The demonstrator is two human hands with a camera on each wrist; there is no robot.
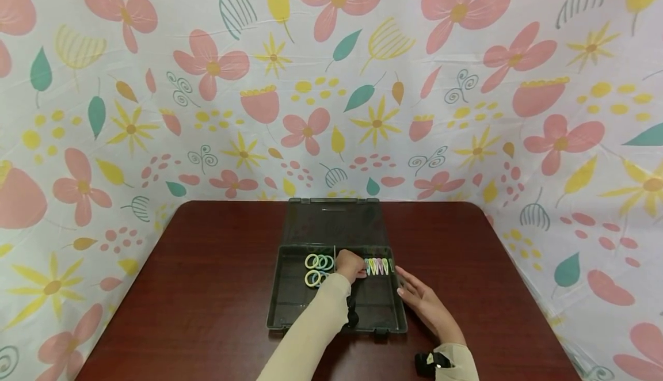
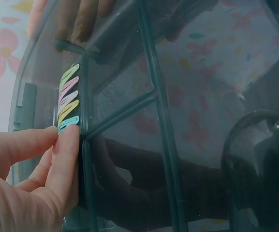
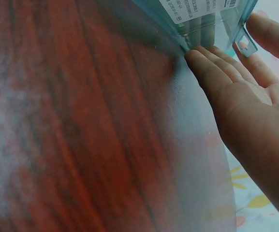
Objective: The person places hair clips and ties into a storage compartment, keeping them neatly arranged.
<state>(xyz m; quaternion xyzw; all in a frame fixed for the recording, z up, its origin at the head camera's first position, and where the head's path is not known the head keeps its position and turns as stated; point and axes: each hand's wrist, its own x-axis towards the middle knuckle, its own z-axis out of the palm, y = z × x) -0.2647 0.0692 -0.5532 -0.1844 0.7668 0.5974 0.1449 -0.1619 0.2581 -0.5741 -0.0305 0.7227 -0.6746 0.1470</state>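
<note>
A dark see-through organizer box (image 1: 271, 312) lies with its lid raised on the table. In its right part stands a row of pastel snap hair clips (image 1: 380, 266), green, pink, white, yellow and turquoise. My left hand (image 1: 349, 265) reaches in, and in the left wrist view its thumb and fingertips pinch the turquoise hair clip (image 2: 69, 121) at the near end of the row. The fingers of my right hand (image 1: 425, 306) lie fairly straight against the box's right outer side; in the right wrist view they touch its lower edge (image 3: 190, 36).
Yellow and turquoise ring-shaped hair ties (image 1: 312, 261) lie in the box left of a divider (image 1: 335, 250). The open lid (image 1: 334, 223) leans back toward a floral cloth (image 1: 331, 110). A dark red wooden table (image 1: 207, 289) is beneath. The box bears a white label (image 3: 197, 7).
</note>
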